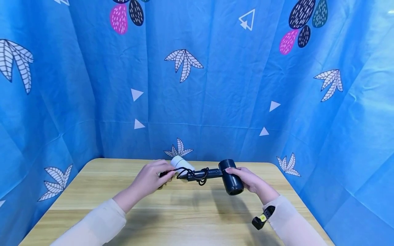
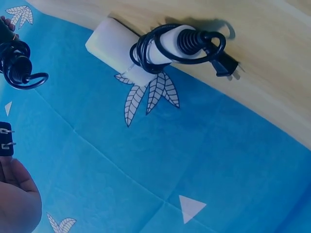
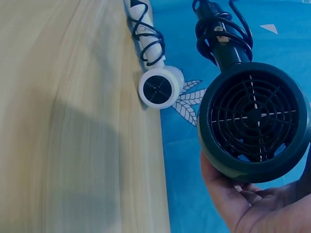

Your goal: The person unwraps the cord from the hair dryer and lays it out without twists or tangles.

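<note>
My right hand (image 1: 247, 177) grips a black hair dryer (image 1: 231, 181) round its barrel, above the table. Its handle points left, with the cord (image 1: 201, 176) wound about it. In the right wrist view the dryer's round rear grille (image 3: 255, 116) faces the camera, and my palm lies beneath the barrel. My left hand (image 1: 154, 176) pinches the plug (image 2: 6, 138) at the cord's end; its two prongs show in the left wrist view. Behind the black dryer's handle, a white hair dryer (image 2: 114, 46) lies at the table's far edge, a black cord (image 2: 146, 51) wrapped round its handle.
The wooden table (image 1: 147, 218) reaches back to blue patterned curtains (image 1: 197, 102), which hang behind it and along both sides. The white dryer's plug (image 2: 224, 64) sticks out past its handle. A black strap device (image 1: 263, 217) sits on the right wrist.
</note>
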{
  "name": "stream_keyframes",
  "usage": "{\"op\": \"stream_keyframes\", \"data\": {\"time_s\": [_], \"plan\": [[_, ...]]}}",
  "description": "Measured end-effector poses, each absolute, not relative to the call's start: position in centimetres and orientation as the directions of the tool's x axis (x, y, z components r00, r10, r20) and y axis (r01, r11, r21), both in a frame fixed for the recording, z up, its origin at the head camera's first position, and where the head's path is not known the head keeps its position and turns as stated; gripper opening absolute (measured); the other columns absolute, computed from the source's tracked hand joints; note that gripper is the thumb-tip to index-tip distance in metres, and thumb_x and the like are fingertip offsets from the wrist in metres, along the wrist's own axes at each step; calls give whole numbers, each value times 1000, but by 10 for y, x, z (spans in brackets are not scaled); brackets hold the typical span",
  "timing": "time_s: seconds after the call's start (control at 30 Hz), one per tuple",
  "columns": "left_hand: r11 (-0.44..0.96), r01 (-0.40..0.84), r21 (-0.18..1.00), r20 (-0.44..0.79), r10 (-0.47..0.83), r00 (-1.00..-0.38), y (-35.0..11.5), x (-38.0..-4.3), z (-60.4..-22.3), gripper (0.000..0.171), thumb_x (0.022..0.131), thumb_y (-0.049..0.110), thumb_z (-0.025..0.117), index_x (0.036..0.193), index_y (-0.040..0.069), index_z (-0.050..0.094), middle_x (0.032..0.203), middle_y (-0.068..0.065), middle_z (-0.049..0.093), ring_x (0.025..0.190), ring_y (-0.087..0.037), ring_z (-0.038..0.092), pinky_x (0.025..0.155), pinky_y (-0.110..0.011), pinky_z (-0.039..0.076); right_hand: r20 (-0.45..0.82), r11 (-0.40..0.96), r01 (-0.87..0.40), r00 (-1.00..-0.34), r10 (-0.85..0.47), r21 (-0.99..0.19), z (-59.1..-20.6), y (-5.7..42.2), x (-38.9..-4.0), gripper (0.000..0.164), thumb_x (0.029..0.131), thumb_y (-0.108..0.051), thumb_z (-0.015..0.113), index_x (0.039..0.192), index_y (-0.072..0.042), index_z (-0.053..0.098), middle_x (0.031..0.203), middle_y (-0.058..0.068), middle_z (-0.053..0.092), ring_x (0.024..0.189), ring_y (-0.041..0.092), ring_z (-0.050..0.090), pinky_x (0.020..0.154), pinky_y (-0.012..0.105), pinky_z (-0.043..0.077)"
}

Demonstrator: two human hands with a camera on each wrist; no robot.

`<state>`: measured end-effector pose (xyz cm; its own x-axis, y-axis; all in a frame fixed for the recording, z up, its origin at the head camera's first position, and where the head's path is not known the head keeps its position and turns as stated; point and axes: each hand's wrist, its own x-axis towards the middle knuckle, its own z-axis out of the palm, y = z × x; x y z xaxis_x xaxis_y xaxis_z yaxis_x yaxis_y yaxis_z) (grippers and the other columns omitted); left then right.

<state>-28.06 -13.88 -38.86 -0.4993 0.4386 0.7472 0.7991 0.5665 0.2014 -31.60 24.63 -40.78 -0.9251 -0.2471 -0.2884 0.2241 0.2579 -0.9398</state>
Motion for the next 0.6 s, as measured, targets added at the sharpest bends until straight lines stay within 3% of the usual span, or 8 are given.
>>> {"op": "stream_keyframes", "data": {"time_s": [0.3, 0.6], "plan": [[606, 780, 153, 782, 408, -471, -140, -287, -384, 13, 83, 11, 81, 96, 14, 79, 90, 6, 72, 83, -11, 66, 72, -32, 51, -293, 270, 221, -918, -267, -937, -407, 247, -315, 76, 96, -45, 59, 144, 9, 34, 124, 23, 58, 98, 28, 67, 86, 44, 57], [663, 724, 194, 759, 366, -538, -142, -291, -382, 11, 85, 12, 80, 96, 13, 79, 89, 6, 72, 80, -12, 66, 74, -37, 52, -297, 260, 222, -907, -300, -940, -405, 247, -313, 78, 97, -44, 58, 146, 9, 30, 125, 23, 58, 99, 28, 66, 87, 44, 56]]}}
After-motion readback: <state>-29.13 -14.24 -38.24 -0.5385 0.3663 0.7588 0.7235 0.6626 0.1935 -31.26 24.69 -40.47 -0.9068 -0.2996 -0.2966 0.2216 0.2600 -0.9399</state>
